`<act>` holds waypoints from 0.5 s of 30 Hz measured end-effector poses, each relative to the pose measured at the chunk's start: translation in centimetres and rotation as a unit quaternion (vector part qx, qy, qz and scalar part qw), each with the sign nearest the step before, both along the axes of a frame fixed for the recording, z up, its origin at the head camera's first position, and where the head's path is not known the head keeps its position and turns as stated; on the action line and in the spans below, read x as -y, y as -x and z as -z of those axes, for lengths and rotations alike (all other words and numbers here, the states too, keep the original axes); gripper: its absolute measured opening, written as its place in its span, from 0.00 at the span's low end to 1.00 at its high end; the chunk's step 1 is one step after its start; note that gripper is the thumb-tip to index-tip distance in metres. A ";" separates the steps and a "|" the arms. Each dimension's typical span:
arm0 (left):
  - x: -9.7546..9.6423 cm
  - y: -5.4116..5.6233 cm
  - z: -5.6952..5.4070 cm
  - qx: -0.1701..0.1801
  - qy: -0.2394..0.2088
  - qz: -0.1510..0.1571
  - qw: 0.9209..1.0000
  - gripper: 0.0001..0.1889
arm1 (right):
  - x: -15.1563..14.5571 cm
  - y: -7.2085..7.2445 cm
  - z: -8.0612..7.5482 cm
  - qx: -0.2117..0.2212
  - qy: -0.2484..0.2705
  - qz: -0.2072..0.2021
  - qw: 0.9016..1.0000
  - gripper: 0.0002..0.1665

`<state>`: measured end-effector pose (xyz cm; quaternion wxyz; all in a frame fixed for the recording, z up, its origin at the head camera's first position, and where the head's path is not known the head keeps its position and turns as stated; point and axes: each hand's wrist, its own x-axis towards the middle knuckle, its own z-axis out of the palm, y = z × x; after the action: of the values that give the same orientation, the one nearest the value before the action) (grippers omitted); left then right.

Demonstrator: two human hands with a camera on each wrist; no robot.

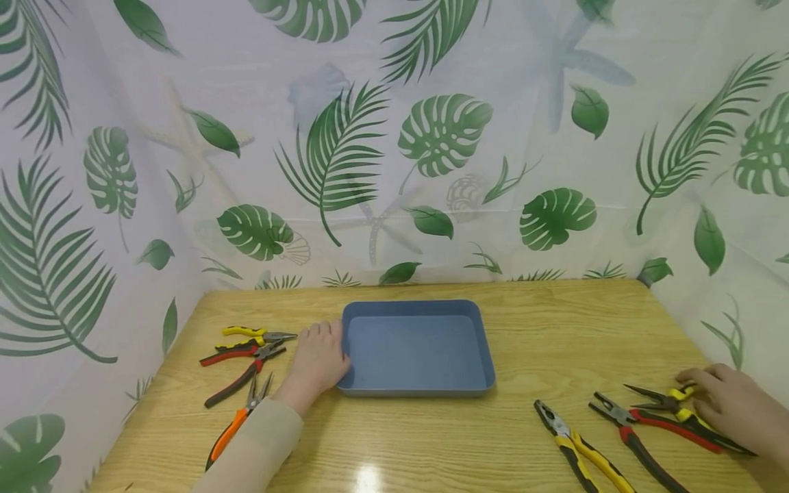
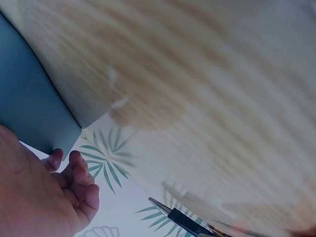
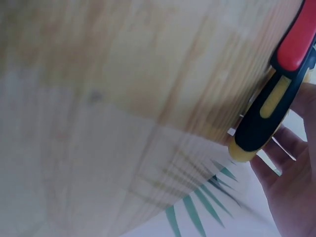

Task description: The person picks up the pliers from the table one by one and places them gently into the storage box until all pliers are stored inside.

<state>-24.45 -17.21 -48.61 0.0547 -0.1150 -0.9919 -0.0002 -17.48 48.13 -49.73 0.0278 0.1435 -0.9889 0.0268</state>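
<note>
My left hand [image 1: 320,359] rests against the left side of a blue-grey rectangular tray [image 1: 413,352], thumb at the rim. In the left wrist view its fingers are loosely bent beside the tray's wall [image 2: 29,84]. At the far right, my right hand [image 1: 733,407] holds yellow-and-black needle-nose pliers [image 1: 662,400] by the handles, their jaws pointing left. The right wrist view shows one black-and-yellow handle [image 3: 261,116] against the fingers. Close by lie red-and-black pliers [image 1: 625,418], with one handle under the held pair, and yellow-and-black combination pliers [image 1: 567,438].
Left of the tray lie yellow-and-black needle-nose pliers [image 1: 259,337], red-and-black cutters [image 1: 249,366] and orange-handled needle-nose pliers [image 1: 237,424], partly behind my left sleeve [image 1: 261,445]. A leaf-patterned sheet [image 1: 394,157] rises behind the wooden table [image 1: 555,329].
</note>
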 end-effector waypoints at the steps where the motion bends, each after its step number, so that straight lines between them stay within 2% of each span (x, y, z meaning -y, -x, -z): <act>1: 0.0 0.0 0.0 0.000 -0.001 0.002 1.000 0.18 | 0.1 0.0 0.0 -0.001 -0.004 0.002 1.000 0.14; 5: 0.0 0.0 0.0 0.001 -0.003 0.004 1.000 0.18 | 0.3 0.2 0.0 -0.029 -0.012 -0.005 0.999 0.10; 11: 0.0 -0.1 -0.1 -0.003 0.000 0.004 1.000 0.17 | 0.4 0.4 0.3 -0.085 -0.013 -0.021 0.996 0.13; 15: 0.0 -0.1 0.1 -0.003 0.001 0.004 1.000 0.17 | 0.5 0.5 0.4 -0.096 -0.017 -0.016 0.995 0.12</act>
<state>-24.38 -17.23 -48.73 0.0575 -0.1194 -0.9912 0.0008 -17.99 47.64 -50.08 0.1197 0.1615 -0.9796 -0.0034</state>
